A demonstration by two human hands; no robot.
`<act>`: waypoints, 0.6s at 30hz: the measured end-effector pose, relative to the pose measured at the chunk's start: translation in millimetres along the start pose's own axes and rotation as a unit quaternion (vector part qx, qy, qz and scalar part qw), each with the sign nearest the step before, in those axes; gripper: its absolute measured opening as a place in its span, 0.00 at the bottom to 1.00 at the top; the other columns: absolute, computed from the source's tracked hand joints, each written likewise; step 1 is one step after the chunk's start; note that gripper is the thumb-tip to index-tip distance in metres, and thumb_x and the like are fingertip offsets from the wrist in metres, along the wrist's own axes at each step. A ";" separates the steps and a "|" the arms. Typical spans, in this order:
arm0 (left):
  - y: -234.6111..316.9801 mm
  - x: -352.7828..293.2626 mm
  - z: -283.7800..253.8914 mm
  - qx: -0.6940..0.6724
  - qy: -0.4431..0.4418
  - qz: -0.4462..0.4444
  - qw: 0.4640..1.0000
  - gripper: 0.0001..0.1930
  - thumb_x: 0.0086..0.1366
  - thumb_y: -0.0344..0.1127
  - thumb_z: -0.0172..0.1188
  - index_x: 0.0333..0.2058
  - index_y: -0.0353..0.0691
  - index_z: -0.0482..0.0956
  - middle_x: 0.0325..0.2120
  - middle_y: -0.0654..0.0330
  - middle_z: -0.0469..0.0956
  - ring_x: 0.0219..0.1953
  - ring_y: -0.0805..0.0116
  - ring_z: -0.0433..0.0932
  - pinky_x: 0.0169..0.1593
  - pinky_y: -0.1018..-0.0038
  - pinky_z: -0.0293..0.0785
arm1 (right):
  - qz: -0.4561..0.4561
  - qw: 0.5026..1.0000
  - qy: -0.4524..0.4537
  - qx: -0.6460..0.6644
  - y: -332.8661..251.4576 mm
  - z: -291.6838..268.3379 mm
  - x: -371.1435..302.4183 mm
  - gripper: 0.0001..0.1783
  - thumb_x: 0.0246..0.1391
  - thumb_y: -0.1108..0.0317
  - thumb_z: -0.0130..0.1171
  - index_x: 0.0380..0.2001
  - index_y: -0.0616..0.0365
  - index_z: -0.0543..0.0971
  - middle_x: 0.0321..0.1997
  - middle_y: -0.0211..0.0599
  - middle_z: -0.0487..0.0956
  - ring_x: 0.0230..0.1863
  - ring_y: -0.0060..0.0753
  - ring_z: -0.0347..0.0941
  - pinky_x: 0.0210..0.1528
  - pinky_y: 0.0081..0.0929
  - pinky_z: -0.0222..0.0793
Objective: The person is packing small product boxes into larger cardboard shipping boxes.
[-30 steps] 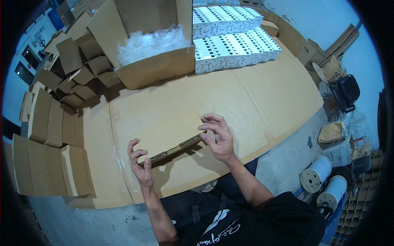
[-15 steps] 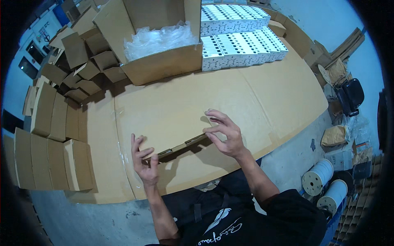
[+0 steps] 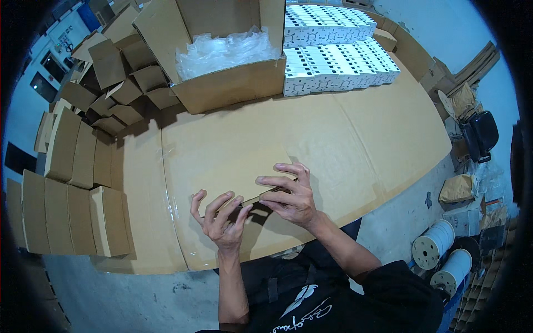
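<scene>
A thin brown cardboard piece point(image 3: 254, 200), seen nearly edge-on, spans the gap between my hands above the cardboard-covered table. My left hand point(image 3: 224, 220) has its fingers curled over the left part of the piece, with the thumb at its near side. My right hand point(image 3: 291, 201) grips the right part between thumb and fingers. Much of the cardboard is hidden behind the fingers, so I cannot tell its full shape. A dark shadow falls just below it.
An open carton point(image 3: 233, 86) holding clear plastic bags point(image 3: 227, 53) stands at the back. To its right are stacked white patterned boxes point(image 3: 333, 66). Closed brown boxes point(image 3: 55, 213) line the left edge, with open brown boxes point(image 3: 130, 91) behind. Cable spools point(image 3: 433, 244) stand at lower right.
My hands have come closer together along the cardboard piece, the left moving right and the right shifting left. Less of the cardboard shows between them. The whole view has shifted slightly.
</scene>
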State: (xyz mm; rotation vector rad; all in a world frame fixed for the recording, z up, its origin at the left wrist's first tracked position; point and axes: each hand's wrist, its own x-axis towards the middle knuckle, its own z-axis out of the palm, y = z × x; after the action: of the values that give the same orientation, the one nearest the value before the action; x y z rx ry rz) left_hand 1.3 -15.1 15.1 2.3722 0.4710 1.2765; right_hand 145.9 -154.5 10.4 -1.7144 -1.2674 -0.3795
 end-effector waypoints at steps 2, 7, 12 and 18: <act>0.4 0.1 0.5 0.000 -0.001 0.004 1.000 0.18 0.44 0.30 0.79 0.36 0.50 0.87 0.41 0.68 0.83 0.60 0.52 0.67 0.64 0.55 0.64 | 0.004 1.000 -0.006 -0.001 0.3 0.4 0.5 0.09 0.39 0.62 0.76 0.28 0.38 0.86 0.54 0.13 0.82 0.62 0.38 0.67 0.63 0.45 0.56; -1.7 -0.9 -0.4 0.000 -0.003 0.003 1.000 0.15 0.45 0.32 0.79 0.35 0.50 0.88 0.39 0.68 0.84 0.59 0.53 0.69 0.64 0.55 0.64 | 0.011 1.000 -0.005 -0.006 0.8 3.5 -2.0 0.10 0.40 0.61 0.76 0.30 0.36 0.87 0.53 0.11 0.83 0.61 0.37 0.68 0.63 0.44 0.56; 0.0 3.0 -5.1 0.002 -0.020 -0.017 1.000 0.12 0.47 0.32 0.77 0.33 0.49 0.89 0.38 0.69 0.85 0.59 0.54 0.70 0.65 0.53 0.62 | 0.013 1.000 -0.020 -0.012 0.1 0.3 1.3 0.11 0.42 0.60 0.76 0.32 0.35 0.88 0.51 0.12 0.84 0.60 0.35 0.69 0.62 0.42 0.56; -0.6 5.2 -5.7 0.007 -0.030 -0.026 0.999 0.11 0.49 0.32 0.77 0.33 0.49 0.90 0.36 0.69 0.86 0.58 0.55 0.71 0.68 0.50 0.58 | 0.020 1.000 -0.014 0.004 -2.9 1.1 8.6 0.09 0.42 0.61 0.77 0.30 0.38 0.88 0.47 0.13 0.86 0.58 0.34 0.72 0.63 0.42 0.55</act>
State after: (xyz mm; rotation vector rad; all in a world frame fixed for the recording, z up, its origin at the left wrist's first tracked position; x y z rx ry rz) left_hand -0.9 -11.0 21.3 2.3863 0.5197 1.1796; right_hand 146.6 -148.6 17.3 -1.7416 -1.2500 -0.3278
